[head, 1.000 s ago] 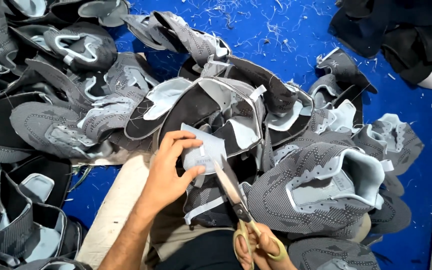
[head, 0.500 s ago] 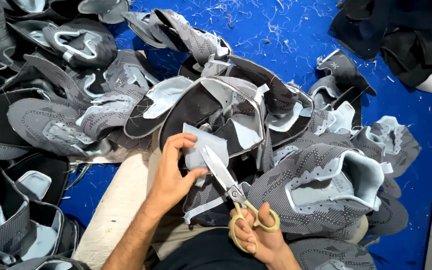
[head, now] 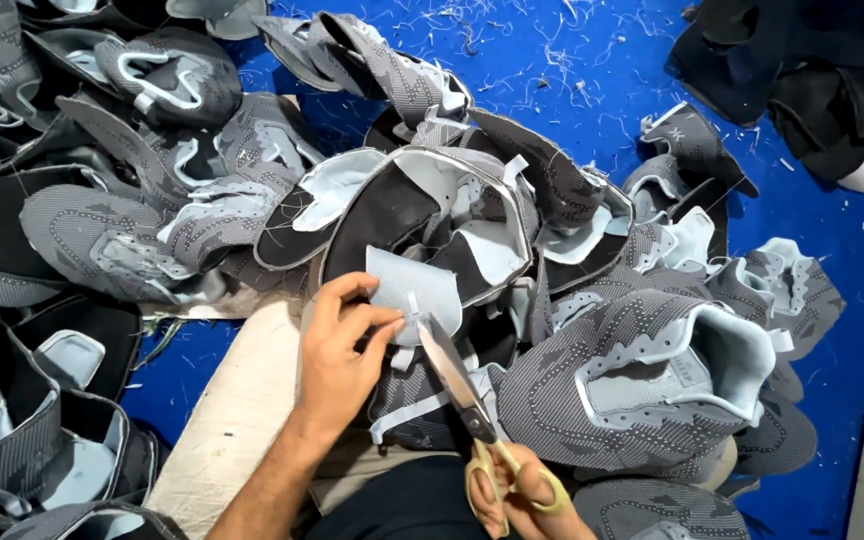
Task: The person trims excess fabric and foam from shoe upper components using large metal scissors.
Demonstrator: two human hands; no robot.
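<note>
The left hand (head: 337,365) pinches the pale grey tongue (head: 414,292) of a grey knit shoe upper (head: 422,400), thumb and fingers (head: 367,325) clamped on the tongue's lower left edge. The upper lies at the near middle of the blue floor (head: 592,90), partly over a pale board (head: 237,425) and against the person's lap. The right hand (head: 517,495) grips yellow-handled scissors (head: 467,400), its fingers closed through the loops. The blades stand slightly apart, their tips touching a small tab at the tongue's lower edge. A heap of matching grey uppers (head: 642,385) surrounds the work on the left, far and right sides. White thread scraps (head: 512,40) litter the far floor.
</note>
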